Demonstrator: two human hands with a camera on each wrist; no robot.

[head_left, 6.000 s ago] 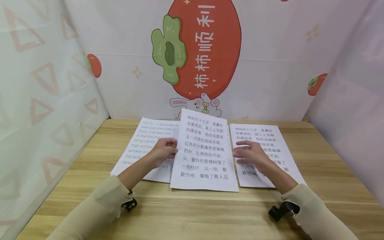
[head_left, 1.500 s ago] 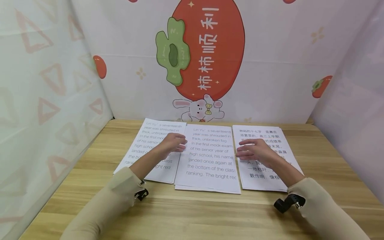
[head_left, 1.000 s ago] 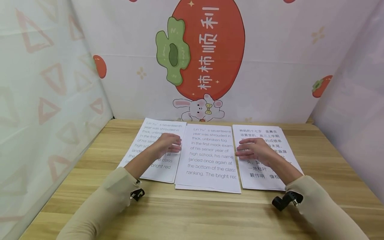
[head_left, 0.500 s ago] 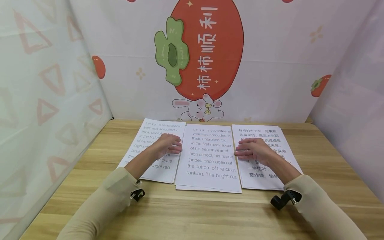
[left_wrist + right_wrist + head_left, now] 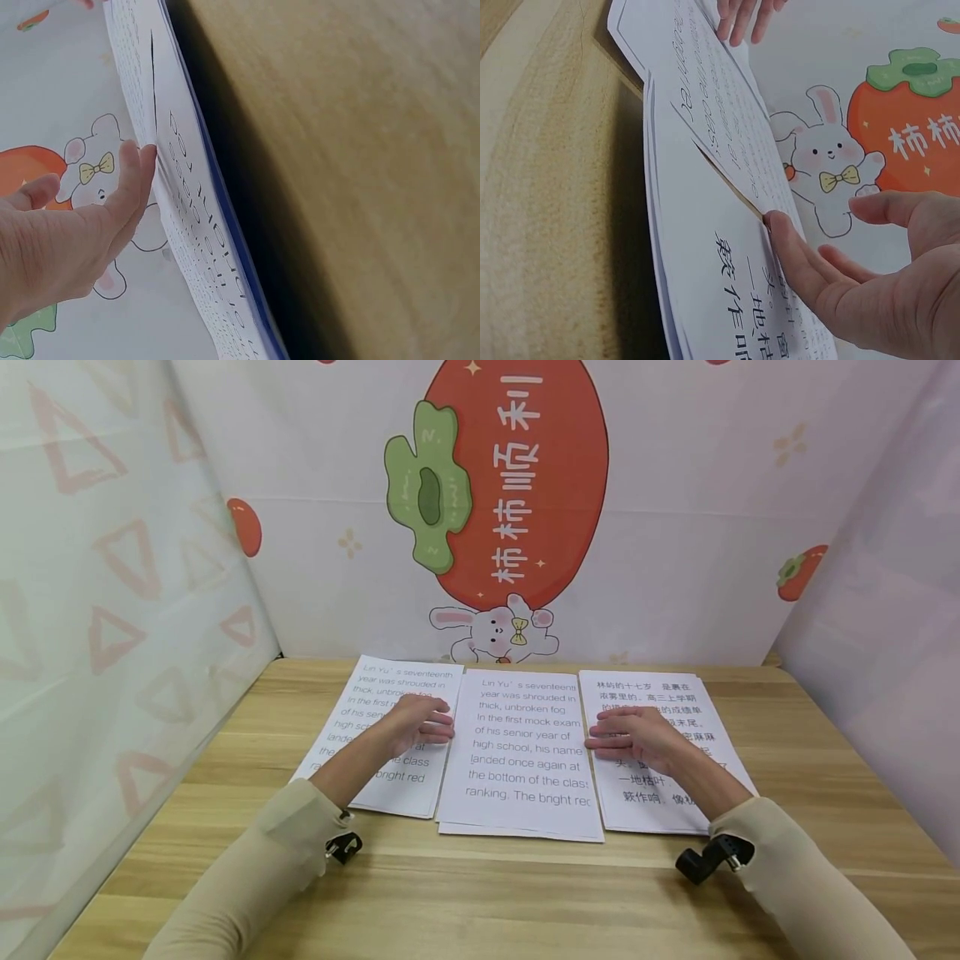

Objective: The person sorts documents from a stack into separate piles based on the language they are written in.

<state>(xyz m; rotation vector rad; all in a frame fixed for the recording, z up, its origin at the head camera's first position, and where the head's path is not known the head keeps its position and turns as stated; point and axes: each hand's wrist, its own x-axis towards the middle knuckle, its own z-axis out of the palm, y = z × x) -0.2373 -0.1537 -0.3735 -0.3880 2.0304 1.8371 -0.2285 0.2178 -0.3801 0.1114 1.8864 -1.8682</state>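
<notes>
Three paper stacks lie side by side in the head view. English print tops the left stack (image 5: 397, 785) and the middle stack (image 5: 525, 810), while Chinese print tops the right stack (image 5: 678, 814). My left hand (image 5: 412, 724) is over the right part of the left stack, holding nothing, fingers extended toward the middle stack. My right hand (image 5: 637, 739) mirrors it over the right stack's left part, also holding nothing. In the left wrist view, the fingertips (image 5: 148, 154) are right at the paper. The right wrist view shows the fingertips (image 5: 776, 221) at the narrow gap between two stacks.
The stacks lie on a wooden table (image 5: 487, 893). Behind it hangs a white backdrop (image 5: 675, 585) printed with a large red persimmon and a rabbit. White side walls (image 5: 135, 652) flank the table. Each wrist carries a black strap mount (image 5: 701, 864).
Six seconds ago my left hand held a tilted Chinese-printed sheet over the middle; English print now shows there. My left hand has since drawn slightly left. Over the last half second both hands stay nearly still.
</notes>
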